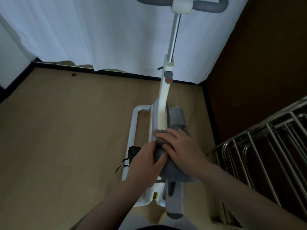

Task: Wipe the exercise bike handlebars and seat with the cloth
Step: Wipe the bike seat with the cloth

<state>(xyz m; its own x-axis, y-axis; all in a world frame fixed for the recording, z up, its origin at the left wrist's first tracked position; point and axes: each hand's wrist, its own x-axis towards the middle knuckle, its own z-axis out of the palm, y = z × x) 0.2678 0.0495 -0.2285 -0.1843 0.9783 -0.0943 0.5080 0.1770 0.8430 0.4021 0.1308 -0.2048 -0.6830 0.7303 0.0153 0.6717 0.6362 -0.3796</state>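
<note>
A pale wooden floor [58,138] spread out on the left beneath a white curtain [83,30]. The person's left hand [146,161] came in low, its fingers and thumb curled round the left flank of the grey seat [172,170], gripping it. Just right of that, the right hand [179,146] lay over the seat's nose with fingers nearly straight, pressing the grey cloth [158,132] flat; the cloth bunched under and just ahead of those fingertips, against the white bike frame [163,97]. The post rose away to the grey handlebars [211,5] at the top, well apart from both hands. A metal rack [265,146] stood at the far right.
</note>
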